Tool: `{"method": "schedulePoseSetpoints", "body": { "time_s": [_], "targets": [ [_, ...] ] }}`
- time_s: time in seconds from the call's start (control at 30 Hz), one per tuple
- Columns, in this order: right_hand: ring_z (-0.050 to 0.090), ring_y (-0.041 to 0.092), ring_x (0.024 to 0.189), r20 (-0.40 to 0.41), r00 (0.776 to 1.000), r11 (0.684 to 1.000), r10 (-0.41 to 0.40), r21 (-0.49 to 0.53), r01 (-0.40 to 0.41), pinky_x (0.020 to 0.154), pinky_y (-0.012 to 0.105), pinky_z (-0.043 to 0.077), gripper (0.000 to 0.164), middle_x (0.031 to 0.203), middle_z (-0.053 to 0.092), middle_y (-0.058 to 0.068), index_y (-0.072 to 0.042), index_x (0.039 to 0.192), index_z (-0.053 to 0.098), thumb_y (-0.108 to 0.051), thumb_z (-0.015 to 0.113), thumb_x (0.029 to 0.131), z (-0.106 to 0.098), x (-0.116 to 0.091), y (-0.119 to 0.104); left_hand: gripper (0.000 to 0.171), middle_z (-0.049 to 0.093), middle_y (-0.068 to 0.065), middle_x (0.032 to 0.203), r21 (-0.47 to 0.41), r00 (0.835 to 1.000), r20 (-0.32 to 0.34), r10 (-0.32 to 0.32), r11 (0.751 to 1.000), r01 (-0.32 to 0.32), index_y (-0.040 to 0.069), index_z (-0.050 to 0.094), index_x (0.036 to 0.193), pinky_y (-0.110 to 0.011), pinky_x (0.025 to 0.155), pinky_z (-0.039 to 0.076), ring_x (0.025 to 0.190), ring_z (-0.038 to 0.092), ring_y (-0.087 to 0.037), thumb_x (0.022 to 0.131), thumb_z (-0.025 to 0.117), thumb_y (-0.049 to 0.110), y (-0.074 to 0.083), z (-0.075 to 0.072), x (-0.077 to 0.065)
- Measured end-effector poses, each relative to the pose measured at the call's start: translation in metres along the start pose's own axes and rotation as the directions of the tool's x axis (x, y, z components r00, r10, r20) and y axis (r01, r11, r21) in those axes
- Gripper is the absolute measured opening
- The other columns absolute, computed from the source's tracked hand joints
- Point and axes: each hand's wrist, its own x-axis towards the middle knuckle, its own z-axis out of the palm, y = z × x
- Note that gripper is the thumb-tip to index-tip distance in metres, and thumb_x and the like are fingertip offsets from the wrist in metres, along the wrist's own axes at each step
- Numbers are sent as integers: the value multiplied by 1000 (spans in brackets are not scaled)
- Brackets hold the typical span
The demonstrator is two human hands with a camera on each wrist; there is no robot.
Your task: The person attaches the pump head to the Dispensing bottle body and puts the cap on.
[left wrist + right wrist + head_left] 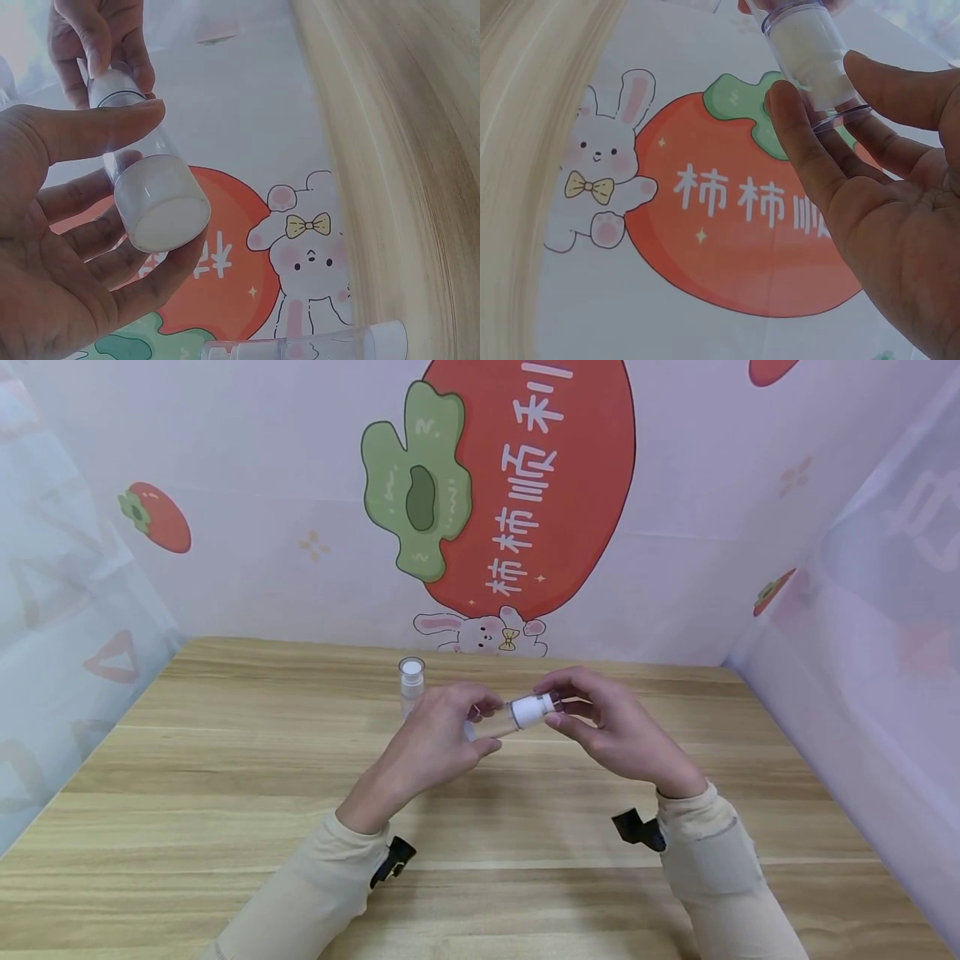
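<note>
Both hands hold a clear bottle (528, 712) with a white top, tilted sideways above the table. My left hand (431, 739) grips its clear body, thumb on one side and fingers on the other. The bottle's white base (166, 219) faces the left wrist camera. At the other end, my right hand (622, 731) pinches the clear cap over the white pump head (821, 71) between thumb and fingers. A second, similar bottle (412, 678) stands upright on the table just beyond the left hand, which partly hides it.
The wood-grain table (225, 793) runs up to a back wall sheet (285, 593) printed with a large red persimmon and a rabbit. Pale sheets (885, 635) hang along both sides. Each sleeve has a black mount (637, 829) at the wrist.
</note>
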Motion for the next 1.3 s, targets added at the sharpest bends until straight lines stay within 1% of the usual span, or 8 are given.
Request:
{"method": "schedulePoseSetpoints", "body": {
  "time_s": [0.33,0.63,0.9,1.13,1.3],
  "targets": [
    [66,22,105,6,1000,1000,0,5,0,96,34,54,31,118,66,8,2,123,63,8,67,93,1,2,-1,37,69,-3,97,2,1000,2,12,1000,-12,6,75,109,-35,77,53,85,62,-19,75,90,5,0,1,-1],
    [65,20,104,-35,999,999,-7,-41,6,96,36,53,33,118,68,8,2,123,66,8,69,92,6,2,-1,38,71,-5,96,22,999,-17,46,999,-46,4,75,110,-35,74,52,83,61,-19,75,90,6,-1,3,-1],
    [66,18,102,-59,998,998,-16,-56,13,95,36,54,31,115,69,6,0,121,67,7,70,91,11,4,-3,37,71,-9,97,-7,999,-10,37,999,-37,2,76,110,-36,73,51,84,62,-26,76,89,5,-1,1,-1],
    [67,18,103,-72,997,997,-10,-75,5,93,34,55,33,115,69,7,0,121,67,10,70,90,15,4,-3,36,71,-7,96,-20,1000,-7,16,1000,-16,3,77,109,-35,74,54,83,61,-22,75,89,3,0,-1,-1],
    [66,19,102,-80,997,996,-17,-87,10,93,34,55,32,113,69,6,1,120,67,10,70,89,17,5,-5,38,70,-7,95,-18,1000,-3,15,1000,-15,2,76,109,-35,74,54,82,61,-22,74,90,3,0,-2,-1]
  ]
}}
